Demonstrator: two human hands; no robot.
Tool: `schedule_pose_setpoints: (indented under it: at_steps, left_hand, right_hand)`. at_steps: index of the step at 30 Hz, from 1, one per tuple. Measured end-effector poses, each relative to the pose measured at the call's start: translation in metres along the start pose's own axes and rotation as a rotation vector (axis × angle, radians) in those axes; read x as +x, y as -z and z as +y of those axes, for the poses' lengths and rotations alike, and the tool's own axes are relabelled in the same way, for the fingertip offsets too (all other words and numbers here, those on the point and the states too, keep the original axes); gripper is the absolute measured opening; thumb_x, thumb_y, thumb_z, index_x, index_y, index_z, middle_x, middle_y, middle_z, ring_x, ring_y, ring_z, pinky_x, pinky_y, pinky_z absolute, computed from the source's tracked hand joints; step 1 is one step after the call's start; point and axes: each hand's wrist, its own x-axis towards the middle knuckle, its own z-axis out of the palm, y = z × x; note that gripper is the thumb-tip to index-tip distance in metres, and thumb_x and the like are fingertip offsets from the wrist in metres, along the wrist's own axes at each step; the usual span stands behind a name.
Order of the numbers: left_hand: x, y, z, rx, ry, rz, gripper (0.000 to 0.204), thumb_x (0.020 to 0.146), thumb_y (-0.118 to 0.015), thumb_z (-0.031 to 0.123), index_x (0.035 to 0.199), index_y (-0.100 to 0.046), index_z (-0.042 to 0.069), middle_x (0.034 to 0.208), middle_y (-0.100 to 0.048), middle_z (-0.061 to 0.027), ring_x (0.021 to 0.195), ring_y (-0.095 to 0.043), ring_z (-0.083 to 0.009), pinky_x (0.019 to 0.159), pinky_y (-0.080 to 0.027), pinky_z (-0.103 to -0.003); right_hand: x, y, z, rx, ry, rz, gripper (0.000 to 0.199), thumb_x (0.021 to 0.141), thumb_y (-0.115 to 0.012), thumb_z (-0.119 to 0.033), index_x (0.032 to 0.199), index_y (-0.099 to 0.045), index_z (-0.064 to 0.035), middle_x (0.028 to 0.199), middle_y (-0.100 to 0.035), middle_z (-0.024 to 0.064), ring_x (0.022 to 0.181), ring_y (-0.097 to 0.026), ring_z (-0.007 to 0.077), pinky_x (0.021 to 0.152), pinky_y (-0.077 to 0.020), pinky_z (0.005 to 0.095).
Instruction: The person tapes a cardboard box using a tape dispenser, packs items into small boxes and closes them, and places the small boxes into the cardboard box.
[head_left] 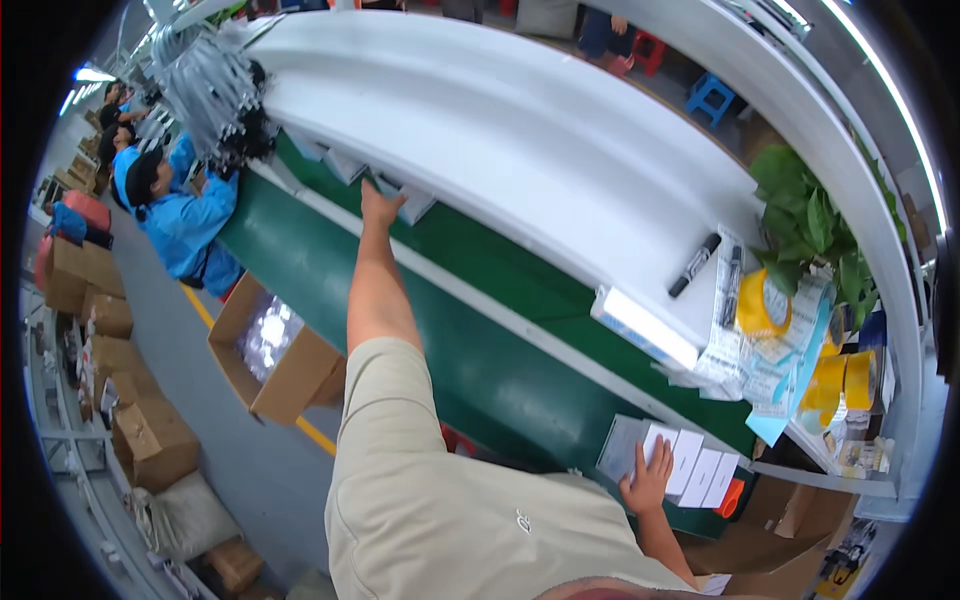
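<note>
My left arm stretches far out over the green belt. At its end my left hand has its fingers apart, close beside a small white box; whether it touches the box I cannot make out. Another pale box lies just beyond that hand. At the lower right my right hand rests with spread fingers on the near side of a row of several small white boxes. A flat grey-white piece lies at the left end of this row.
A long white shelf runs above the belt. On it are a black marker, yellow tape rolls, papers and a plant. An open carton stands left; another lower right. People in blue work far left.
</note>
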Motion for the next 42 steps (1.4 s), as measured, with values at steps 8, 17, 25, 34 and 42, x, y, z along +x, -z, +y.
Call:
schedule_pose_setpoints:
  at_steps: [8, 17, 25, 34, 42]
  left_hand:
    - [0.017, -0.034, 0.005, -0.262, -0.186, -0.019, 0.088, 0.063, -0.091, 0.020, 0.137, -0.052, -0.004, 0.142, -0.053, -0.0253, 0.130, -0.055, -0.0386, 0.107, -0.047, -0.044]
    - [-0.178, 0.035, 0.038, -0.242, -0.087, 0.012, 0.105, 0.063, -0.095, 0.021, 0.148, -0.040, -0.006, 0.143, -0.051, -0.0240, 0.130, -0.054, -0.0367, 0.108, -0.047, -0.043]
    - [-0.471, 0.114, 0.141, -0.524, 0.051, -0.439, 0.122, 0.064, -0.095, 0.011, 0.160, -0.020, 0.006, 0.153, -0.042, -0.0221, 0.139, -0.047, -0.0323, 0.108, -0.047, -0.047]
    - [-0.568, 0.141, 0.176, -0.047, -0.716, -0.737, 0.091, 0.078, -0.087, 0.024, 0.154, -0.040, 0.006, 0.153, -0.035, -0.0315, 0.139, -0.043, -0.0482, 0.114, -0.039, -0.049]
    - [-0.612, 0.108, 0.173, -0.473, -0.237, -0.479, 0.066, 0.081, -0.083, 0.020, 0.141, -0.057, 0.006, 0.152, -0.039, -0.0291, 0.141, -0.042, -0.0462, 0.119, -0.031, -0.052]
  right_hand:
    - [0.001, 0.002, 0.004, -0.023, -0.003, -0.026, 0.079, 0.069, -0.068, -0.025, 0.144, -0.052, -0.0081, 0.160, -0.024, 0.0351, 0.147, -0.023, 0.0568, 0.117, -0.0209, 0.0665]
    - [0.010, 0.024, -0.002, 0.036, -0.001, -0.084, 0.079, 0.072, -0.073, -0.028, 0.145, -0.051, -0.0090, 0.158, -0.025, 0.0339, 0.145, -0.026, 0.0550, 0.115, -0.0240, 0.0655]
    - [0.042, 0.025, -0.001, 0.372, 0.302, 0.122, 0.080, 0.080, -0.078, -0.021, 0.146, -0.042, 0.0034, 0.153, -0.041, 0.0251, 0.141, -0.040, 0.0440, 0.114, -0.0344, 0.0523]
    - [0.068, -0.006, -0.004, 0.336, 0.858, 0.020, 0.046, 0.090, -0.071, -0.027, 0.134, -0.063, -0.0147, 0.151, -0.050, 0.0134, 0.141, -0.044, 0.0350, 0.114, -0.0354, 0.0497]
    - [0.073, -0.038, -0.013, 0.560, 0.591, -0.060, 0.043, 0.086, -0.077, -0.023, 0.126, -0.066, -0.0128, 0.147, -0.053, 0.0147, 0.138, -0.046, 0.0371, 0.108, -0.0418, 0.0488]
